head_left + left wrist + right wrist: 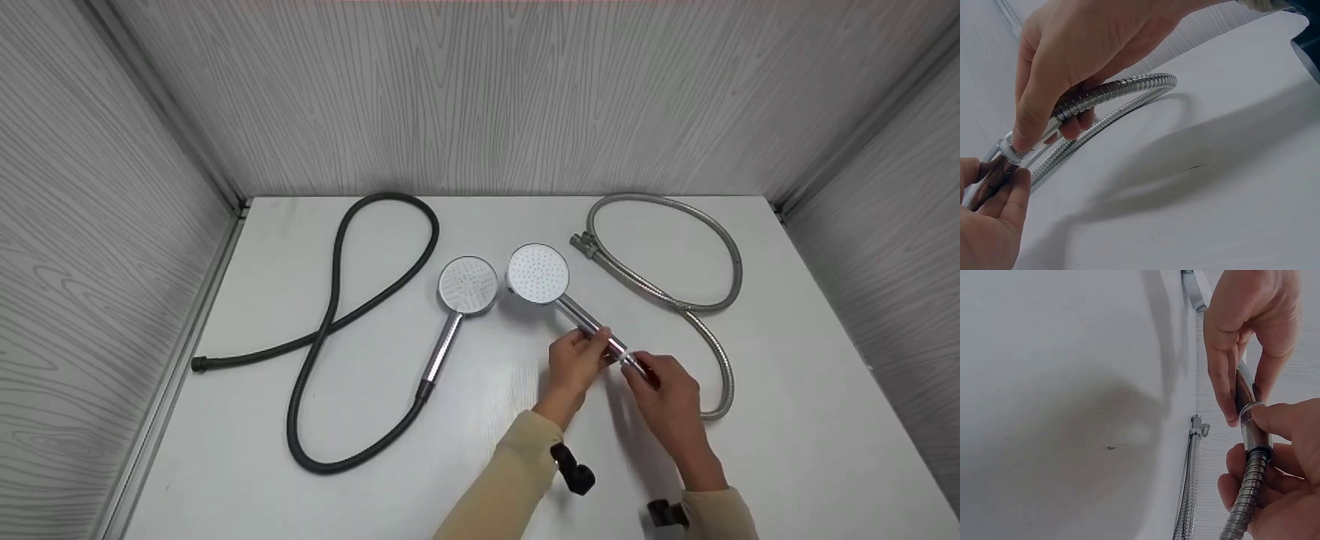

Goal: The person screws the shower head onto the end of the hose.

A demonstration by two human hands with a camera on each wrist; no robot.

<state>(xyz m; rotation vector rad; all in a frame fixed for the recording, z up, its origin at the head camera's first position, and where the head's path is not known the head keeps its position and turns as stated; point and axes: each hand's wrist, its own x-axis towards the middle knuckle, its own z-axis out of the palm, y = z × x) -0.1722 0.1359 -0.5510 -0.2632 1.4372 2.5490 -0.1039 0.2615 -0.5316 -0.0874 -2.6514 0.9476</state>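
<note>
My left hand (pixel 574 367) grips the chrome handle (pixel 581 316) of a shower head (pixel 538 274), whose round white face is turned up, tilted above the table. The thumb and fingers of my right hand (pixel 667 397) pinch the chrome end fitting (pixel 1256 431) of a silver metal shower hose (pixel 1247 495). That fitting meets the lower end of the handle, in line with it. A pale ring (pixel 1009 152) shows at the joint in the left wrist view. How far the fitting sits on the handle, I cannot tell.
The silver hose's loop (pixel 731 255) lies at the right, its other end with a small metal fitting (pixel 583 244) near the shower head. Left of my hands, a second shower head (pixel 468 285) is joined to a looped black hose (pixel 300 405). Wood-patterned walls (pixel 480 97) enclose the white table (pixel 810 420).
</note>
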